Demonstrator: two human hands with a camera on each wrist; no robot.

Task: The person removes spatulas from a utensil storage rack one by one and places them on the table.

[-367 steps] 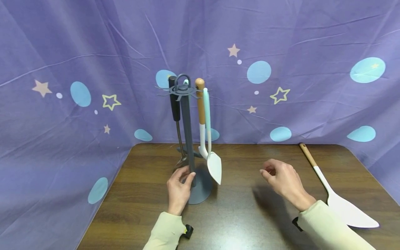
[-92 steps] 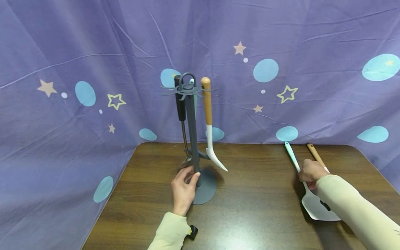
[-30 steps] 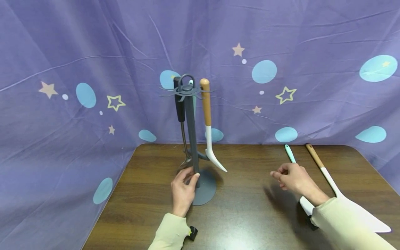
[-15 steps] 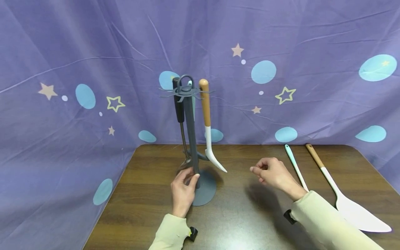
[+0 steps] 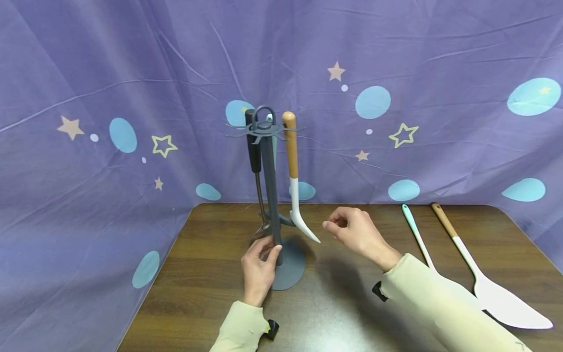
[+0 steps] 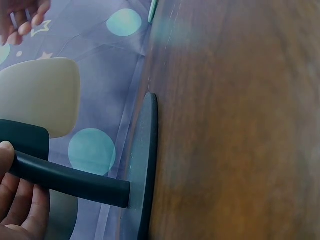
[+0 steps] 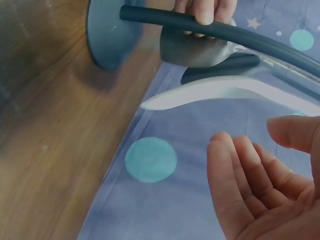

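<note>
In the head view my left hand (image 5: 257, 271) holds the grey pole (image 5: 270, 195) of a utensil stand low down, thumb on one side and fingers on the other. Hanging on the stand are a white turner (image 5: 291, 151) with a wooden handle, a black-handled ladle (image 5: 253, 154) and a mint-handled utensil (image 5: 274, 146), mostly hidden behind the pole. My right hand (image 5: 356, 232) is just right of the hanging turner's blade, apart from it, with bent fingers and nothing in them. The right wrist view has the turner's white blade (image 7: 215, 90) beyond the parted thumb and fingers.
On the table's right lie a mint-handled turner (image 5: 415, 230), its blade partly hidden by my right sleeve, and a white turner (image 5: 506, 303) with a wooden handle. The stand's round base (image 5: 290, 269) rests on the wooden table (image 5: 198, 264). A purple curtain (image 5: 176, 98) hangs behind.
The mint-handled turner went from the stand to the table's right, where my right hand let go of it. That hand has since moved left towards the stand. My left hand stays on the pole.
</note>
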